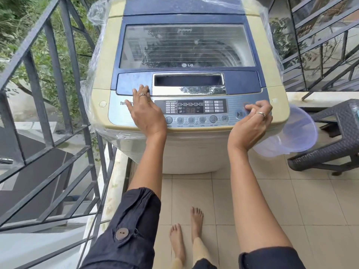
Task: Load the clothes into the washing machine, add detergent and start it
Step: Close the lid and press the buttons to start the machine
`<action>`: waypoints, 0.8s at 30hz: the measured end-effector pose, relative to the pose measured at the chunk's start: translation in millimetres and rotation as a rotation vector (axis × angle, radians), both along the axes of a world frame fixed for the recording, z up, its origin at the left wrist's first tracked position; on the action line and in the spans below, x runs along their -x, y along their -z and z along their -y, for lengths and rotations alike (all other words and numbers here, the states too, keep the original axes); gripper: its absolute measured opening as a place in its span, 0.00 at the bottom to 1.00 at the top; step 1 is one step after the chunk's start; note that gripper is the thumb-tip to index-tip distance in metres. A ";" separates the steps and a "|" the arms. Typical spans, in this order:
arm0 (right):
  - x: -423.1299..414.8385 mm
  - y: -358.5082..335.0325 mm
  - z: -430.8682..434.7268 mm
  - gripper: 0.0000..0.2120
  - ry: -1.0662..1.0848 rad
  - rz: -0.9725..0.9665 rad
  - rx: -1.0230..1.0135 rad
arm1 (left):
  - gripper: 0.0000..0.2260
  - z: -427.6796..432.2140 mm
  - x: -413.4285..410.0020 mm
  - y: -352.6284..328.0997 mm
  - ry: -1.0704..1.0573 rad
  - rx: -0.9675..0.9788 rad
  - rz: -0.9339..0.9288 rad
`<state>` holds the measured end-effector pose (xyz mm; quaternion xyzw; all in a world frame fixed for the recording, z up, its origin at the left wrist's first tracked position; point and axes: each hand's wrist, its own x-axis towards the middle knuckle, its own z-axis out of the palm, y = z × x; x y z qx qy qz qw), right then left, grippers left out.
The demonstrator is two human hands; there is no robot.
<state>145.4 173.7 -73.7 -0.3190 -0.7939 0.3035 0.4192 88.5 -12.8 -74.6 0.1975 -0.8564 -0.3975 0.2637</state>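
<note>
At frame centre, the left hand [144, 111] lies flat, fingers spread, on the washing machine [101, 74] panel, while the right hand [252, 121], fingers curled and holding nothing, touches its right-side buttons.

Under your hands, the washing machine [194, 152] is glossy plastic with a glass lid [186, 45]; right of them, a woven-textured stool [334, 136]

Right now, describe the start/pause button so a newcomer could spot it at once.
Find the washing machine with its lid shut, then the silver control panel along its front edge. Follow the row of round buttons rightward to the right hand; the start/pause button sits by its fingers, larger than the others and marked with a play-pause symbol.
</note>
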 end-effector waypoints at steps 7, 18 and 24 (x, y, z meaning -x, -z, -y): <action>0.5 6.1 -3.9 0.11 0.005 0.006 -0.039 | 0.15 -1.4 0.7 0.6 -0.017 -0.011 -0.027; 0.4 6.2 -3.6 0.13 0.026 -0.184 0.059 | 0.15 -4.0 0.2 0.3 -0.042 0.003 -0.060; 8.5 6.3 -1.7 0.14 0.049 -0.220 0.123 | 0.14 -4.1 1.2 1.9 -0.050 0.009 -0.078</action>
